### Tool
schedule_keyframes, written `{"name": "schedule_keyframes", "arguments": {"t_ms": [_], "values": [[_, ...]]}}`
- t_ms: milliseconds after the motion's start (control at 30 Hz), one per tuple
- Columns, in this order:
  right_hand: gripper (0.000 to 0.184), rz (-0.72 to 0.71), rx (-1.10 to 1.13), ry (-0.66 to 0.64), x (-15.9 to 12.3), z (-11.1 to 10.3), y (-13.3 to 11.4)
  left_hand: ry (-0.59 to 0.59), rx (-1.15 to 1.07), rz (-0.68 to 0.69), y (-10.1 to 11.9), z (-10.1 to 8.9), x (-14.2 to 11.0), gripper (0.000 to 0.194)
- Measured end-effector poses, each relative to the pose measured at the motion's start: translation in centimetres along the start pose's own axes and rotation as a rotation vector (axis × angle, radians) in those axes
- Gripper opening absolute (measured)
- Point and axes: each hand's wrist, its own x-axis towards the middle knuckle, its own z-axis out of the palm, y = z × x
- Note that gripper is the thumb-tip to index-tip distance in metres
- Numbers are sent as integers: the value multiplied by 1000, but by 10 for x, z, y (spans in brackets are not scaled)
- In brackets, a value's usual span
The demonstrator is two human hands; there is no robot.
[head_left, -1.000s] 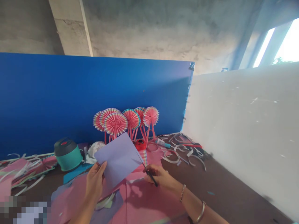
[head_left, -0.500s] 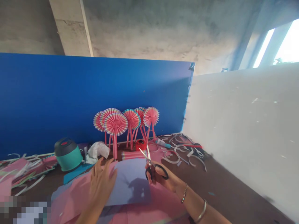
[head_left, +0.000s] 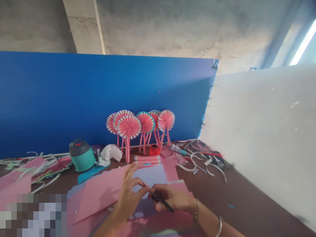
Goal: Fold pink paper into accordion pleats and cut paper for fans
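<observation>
Right hand closed on a slender black implement, probably shut scissors; left hand half-curled beside it, grip unclear, above lavender paper; pink card at 9 o'clock.

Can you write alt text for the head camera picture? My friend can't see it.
Two bare hands work over lilac paper: the right hand pinches a thin black tool, and the left hand is beside it. Behind them, pink paper fans on pink sticks stand before a blue board.
</observation>
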Motion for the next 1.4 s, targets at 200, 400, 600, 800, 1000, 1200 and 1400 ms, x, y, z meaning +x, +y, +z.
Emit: {"name": "schedule_keyframes", "arguments": {"t_ms": [200,400,600,800,1000,1200,1400], "values": [[56,16,14,-101,-2,-13,4,-205,-91,43,6,-16,5,20],[56,67,59,-143,-6,-16,-2,-308,-107,93,16,-25,8,15],[59,2,115,-182,-10,-23,1,-111,-193,-102,-1,-38,18,27],[60,-123,241,-120,-12,-31,5,171,-232,-245,-23,-42,21,27],[56,-36,147,-107,-10,-19,-3,88,-11,-2,3,-13,6,24],[52,32,41,-104,-7,-14,-3,-12,18,15,8,-1,0,15],[53,29,13,-107,-7,-17,-3,-78,-58,33,5,-3,-1,12]]}}
